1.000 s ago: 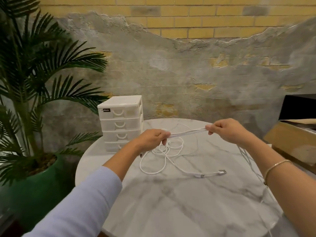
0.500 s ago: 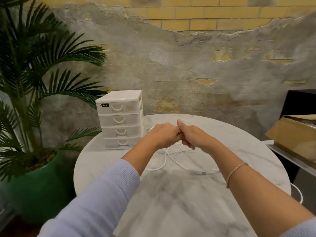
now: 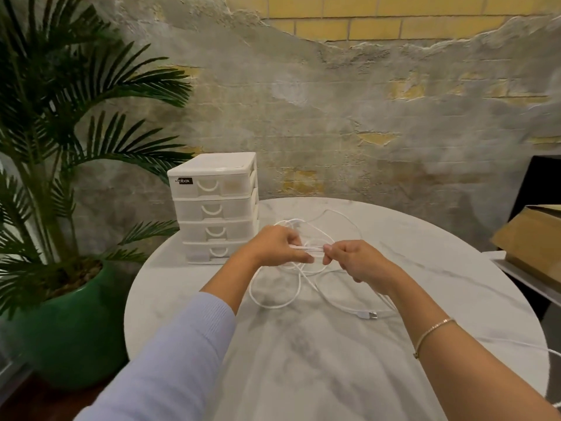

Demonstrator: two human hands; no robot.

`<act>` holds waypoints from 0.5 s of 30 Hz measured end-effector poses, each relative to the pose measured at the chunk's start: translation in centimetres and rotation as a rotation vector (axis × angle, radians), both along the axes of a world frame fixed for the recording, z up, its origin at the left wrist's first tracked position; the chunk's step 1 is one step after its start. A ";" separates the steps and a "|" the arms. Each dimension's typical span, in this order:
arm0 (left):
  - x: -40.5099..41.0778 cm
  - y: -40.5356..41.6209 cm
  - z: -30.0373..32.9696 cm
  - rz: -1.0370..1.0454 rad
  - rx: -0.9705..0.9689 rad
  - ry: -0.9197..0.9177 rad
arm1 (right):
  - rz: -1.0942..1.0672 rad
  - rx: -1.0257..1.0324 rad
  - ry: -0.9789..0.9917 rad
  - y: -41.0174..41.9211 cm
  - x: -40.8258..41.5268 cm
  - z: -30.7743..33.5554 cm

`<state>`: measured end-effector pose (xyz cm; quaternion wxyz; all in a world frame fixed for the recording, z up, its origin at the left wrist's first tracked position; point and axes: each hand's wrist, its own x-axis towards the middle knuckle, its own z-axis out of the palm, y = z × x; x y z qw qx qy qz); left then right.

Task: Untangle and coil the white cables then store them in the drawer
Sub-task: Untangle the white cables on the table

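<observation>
Head view | left hand (image 3: 277, 246) and right hand (image 3: 353, 261) each pinch thin white cable (image 3: 309, 249), short doubled strands taut between them | loose loops lie on round marble worktop (image 3: 303, 360) | plastic drawer unit (image 3: 214, 208), four drawers closed, just left

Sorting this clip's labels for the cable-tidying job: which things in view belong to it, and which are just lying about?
Part of the job:
- white cables, stretched between left hand and right hand
- drawer unit, all drawers closed
- marble table

Just lying about:
- potted palm
- cardboard box
</observation>
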<state>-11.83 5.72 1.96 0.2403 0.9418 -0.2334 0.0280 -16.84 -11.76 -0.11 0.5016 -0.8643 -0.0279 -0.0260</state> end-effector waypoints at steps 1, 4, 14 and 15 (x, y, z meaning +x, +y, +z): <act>0.1 0.1 -0.3 0.007 -0.103 0.080 | -0.002 -0.007 -0.009 0.0 0.1 -0.2; 0.1 -0.2 -1.1 0.013 -0.633 0.374 | -0.027 -0.017 -0.051 0.0 0.5 -0.6; 1.4 -2.9 -4.2 0.289 -1.593 0.661 | -0.030 -0.369 -0.135 0.9 2.0 -2.3; 1.6 -3.1 -4.3 0.317 -1.583 0.632 | -0.018 -0.377 -0.120 1.0 2.0 -2.4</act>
